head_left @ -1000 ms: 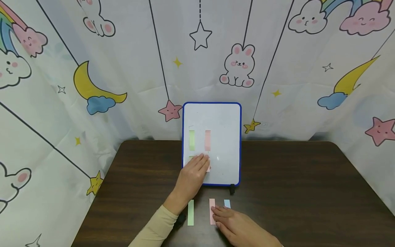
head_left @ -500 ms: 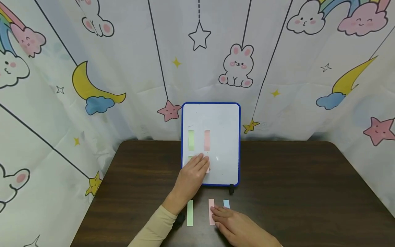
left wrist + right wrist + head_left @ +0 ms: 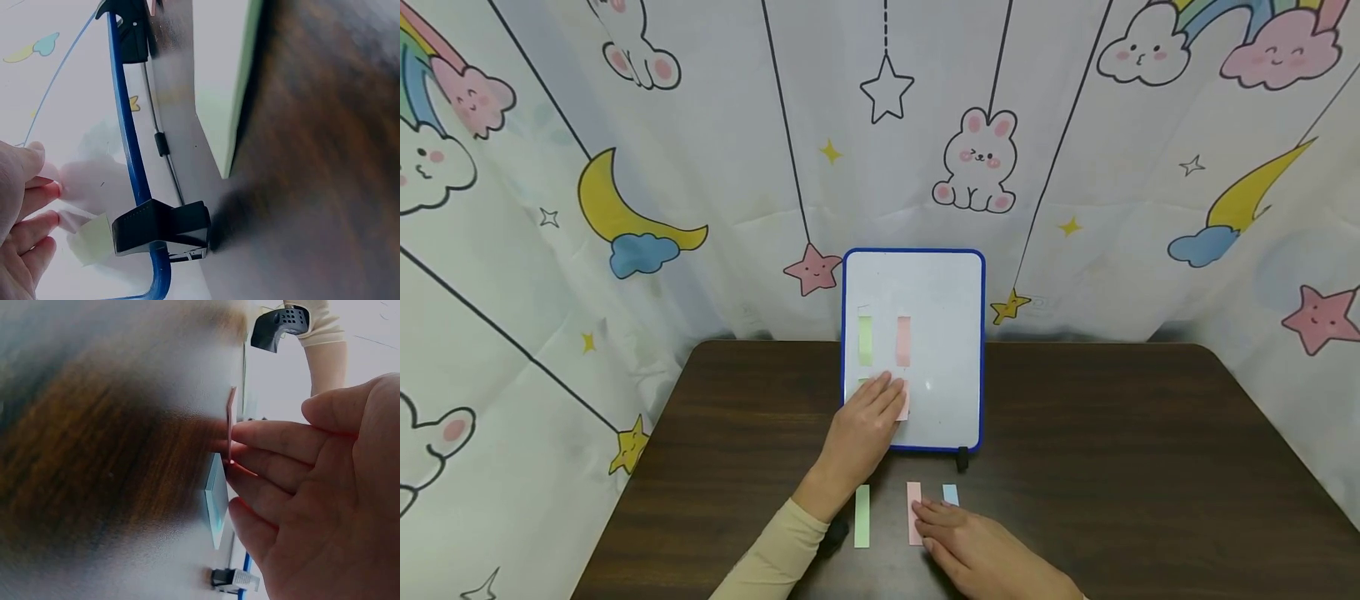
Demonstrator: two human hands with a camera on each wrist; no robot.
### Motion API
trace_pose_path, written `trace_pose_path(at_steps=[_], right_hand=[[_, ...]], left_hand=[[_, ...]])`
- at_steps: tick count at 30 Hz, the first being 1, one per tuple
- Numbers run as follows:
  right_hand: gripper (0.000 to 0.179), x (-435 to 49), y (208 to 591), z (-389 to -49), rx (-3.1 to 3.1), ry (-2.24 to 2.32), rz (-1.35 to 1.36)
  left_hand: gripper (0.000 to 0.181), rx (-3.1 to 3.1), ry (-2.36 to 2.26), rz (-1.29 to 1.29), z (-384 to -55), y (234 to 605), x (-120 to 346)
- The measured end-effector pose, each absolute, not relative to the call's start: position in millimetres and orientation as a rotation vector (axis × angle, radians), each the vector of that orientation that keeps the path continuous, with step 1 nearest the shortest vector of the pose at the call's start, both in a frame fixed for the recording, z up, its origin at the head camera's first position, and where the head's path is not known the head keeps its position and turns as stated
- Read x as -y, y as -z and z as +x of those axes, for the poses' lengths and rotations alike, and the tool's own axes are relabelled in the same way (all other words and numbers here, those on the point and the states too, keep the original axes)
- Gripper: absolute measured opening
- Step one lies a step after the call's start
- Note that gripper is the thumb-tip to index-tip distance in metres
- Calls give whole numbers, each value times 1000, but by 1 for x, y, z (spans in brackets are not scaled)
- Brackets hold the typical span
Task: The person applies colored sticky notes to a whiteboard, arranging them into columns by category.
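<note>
Pink strip (image 3: 913, 510) on desk (image 3: 1112, 450), long axis toward whiteboard (image 3: 947, 333). Right hand (image 3: 981, 546) nearer: strip just left, straight fingers touching its edge, not gripping. Left hand (image 3: 863, 429): fingers extended, uncurled, against pink note (image 3: 903, 408) on whiteboard.

I am wearing a pale cream, close-fitting fabric left sleeve (image 3: 784, 546) and, beside it, a curved black casing (image 3: 276, 328) marked with small dots; my left hand (image 3: 863, 427) and right hand (image 3: 981, 546) are showing bare.
</note>
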State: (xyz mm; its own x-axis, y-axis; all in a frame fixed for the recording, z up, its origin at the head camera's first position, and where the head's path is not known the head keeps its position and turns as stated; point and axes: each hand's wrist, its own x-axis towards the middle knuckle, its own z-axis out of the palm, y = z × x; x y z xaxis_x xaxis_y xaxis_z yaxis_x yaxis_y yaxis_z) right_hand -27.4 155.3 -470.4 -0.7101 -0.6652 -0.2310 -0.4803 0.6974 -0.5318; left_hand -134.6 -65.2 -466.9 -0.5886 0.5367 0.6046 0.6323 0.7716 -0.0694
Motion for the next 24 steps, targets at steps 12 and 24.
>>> trace_pose_path(at_steps=[12, 24], right_hand=[[51, -155, 471, -27, -2539, 613, -920], [49, -156, 468, -28, -2594, 632, -977]], left_hand=[[39, 2340, 204, -872, -135, 467, 65], [38, 2337, 200, -872, -134, 467, 64]])
